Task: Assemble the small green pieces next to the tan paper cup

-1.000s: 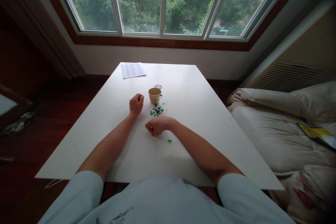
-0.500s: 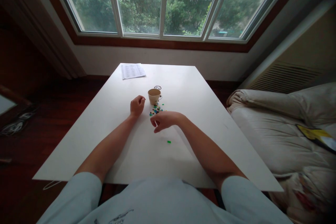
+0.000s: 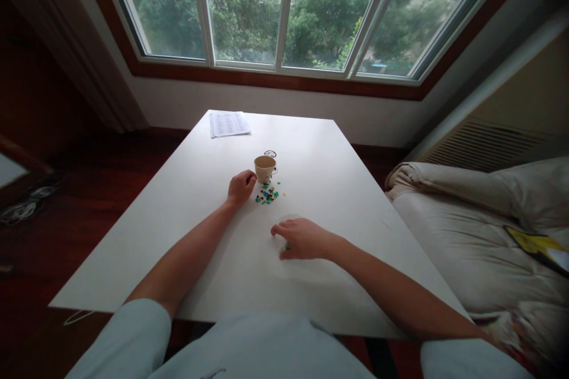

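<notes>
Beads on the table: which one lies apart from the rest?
The green bead under the right hand; the rest sit in a heap beside the cup.

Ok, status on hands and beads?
Right hand flat over a stray green bead. Left hand curled beside the cup. Bead pile between, nothing blocking.

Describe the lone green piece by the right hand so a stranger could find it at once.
On the white rectangular table, find the right hand lying flat. The tiny green plastic piece peeks from under its fingers, alone, well apart from the heap of small multicoloured pieces by the tan paper cup.
</notes>
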Tool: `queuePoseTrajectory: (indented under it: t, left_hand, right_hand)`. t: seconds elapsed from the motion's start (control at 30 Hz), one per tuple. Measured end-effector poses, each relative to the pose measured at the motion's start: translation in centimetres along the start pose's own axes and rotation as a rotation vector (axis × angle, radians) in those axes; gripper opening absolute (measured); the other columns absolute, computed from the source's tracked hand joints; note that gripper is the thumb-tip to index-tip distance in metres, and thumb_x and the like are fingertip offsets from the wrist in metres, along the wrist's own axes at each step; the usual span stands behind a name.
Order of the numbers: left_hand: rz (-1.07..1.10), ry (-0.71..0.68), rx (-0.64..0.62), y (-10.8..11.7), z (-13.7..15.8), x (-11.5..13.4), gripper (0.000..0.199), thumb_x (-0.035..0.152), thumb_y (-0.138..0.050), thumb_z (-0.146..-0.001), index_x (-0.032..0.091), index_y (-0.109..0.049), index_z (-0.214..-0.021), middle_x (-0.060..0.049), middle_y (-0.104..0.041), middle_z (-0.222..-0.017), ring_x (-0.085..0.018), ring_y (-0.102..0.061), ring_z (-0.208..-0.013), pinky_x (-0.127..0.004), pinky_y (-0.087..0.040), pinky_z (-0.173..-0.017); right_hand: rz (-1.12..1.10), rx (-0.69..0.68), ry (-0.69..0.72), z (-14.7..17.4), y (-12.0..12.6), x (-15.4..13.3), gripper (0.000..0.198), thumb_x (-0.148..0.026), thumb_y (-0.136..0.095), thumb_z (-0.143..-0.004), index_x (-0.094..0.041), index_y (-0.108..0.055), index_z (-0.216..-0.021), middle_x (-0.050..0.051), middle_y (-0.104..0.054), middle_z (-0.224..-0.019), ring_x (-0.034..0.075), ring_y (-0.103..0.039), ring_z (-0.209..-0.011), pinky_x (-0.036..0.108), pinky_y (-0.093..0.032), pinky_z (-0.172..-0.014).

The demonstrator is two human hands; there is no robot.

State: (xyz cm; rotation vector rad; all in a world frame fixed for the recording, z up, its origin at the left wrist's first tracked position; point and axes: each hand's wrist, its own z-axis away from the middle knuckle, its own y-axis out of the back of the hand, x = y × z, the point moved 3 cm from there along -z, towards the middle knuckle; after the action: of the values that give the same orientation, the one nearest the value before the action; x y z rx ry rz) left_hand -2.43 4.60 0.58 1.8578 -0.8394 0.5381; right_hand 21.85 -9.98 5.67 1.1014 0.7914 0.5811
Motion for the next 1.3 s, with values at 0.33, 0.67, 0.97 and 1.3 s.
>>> queuePoseTrajectory:
  t: [0.33, 0.67, 0.97, 1.3]
  left_hand:
    - [-0.021, 0.009, -0.015, -0.2, 0.1, 0.0, 0.021, 0.024, -0.058, -0.1, 0.022, -0.077, -0.092, -0.004, -0.077, -0.086, -0.019, -0.062, -0.077, -0.033, -0.044, -0.077]
    - [-0.1, -0.039, -0.114, -0.8, 0.2, 0.2, 0.019, 0.024, -0.06, -0.102, 0.022, -0.078, -0.094, -0.004, -0.079, -0.091, -0.02, -0.063, -0.08, -0.032, -0.043, -0.077]
    - [-0.114, -0.034, -0.141, -0.7, 0.4, 0.6, 0.019, 0.023, -0.06, -0.103, 0.022, -0.077, -0.093, -0.004, -0.078, -0.091, -0.019, -0.063, -0.08, -0.032, -0.043, -0.077]
    - [-0.08, -0.076, -0.151, -0.9, 0.4, 0.1, 0.02, 0.025, -0.059, -0.101, 0.022, -0.077, -0.093, -0.006, -0.078, -0.092, -0.021, -0.065, -0.085, -0.032, -0.048, -0.081]
  right_hand:
    - [0.251, 0.356, 0.186, -3.2, -4.2, 3.2, 0.021, -0.03, -0.055, -0.119, -0.022, -0.071, -0.106, 0.005, -0.077, -0.094, 0.017, -0.065, -0.082, 0.032, -0.039, -0.079]
    - [0.068, 0.602, 0.069, -9.0, -1.5, 7.0, 0.032, -0.038, -0.057, -0.119, -0.023, -0.07, -0.094, 0.005, -0.08, -0.092, 0.016, -0.066, -0.079, 0.029, -0.039, -0.074]
    - [0.038, 0.827, 0.208, -10.5, 0.6, 6.8, 0.03, -0.04, -0.051, -0.121, -0.024, -0.071, -0.104, 0.006, -0.074, -0.094, 0.018, -0.064, -0.083, 0.03, -0.045, -0.075]
    - [-0.155, 0.999, 0.066, -13.2, 5.3, 6.4, 0.03, -0.044, -0.053, -0.117, -0.025, -0.065, -0.097, 0.006, -0.072, -0.095, 0.02, -0.062, -0.084, 0.033, -0.052, -0.081]
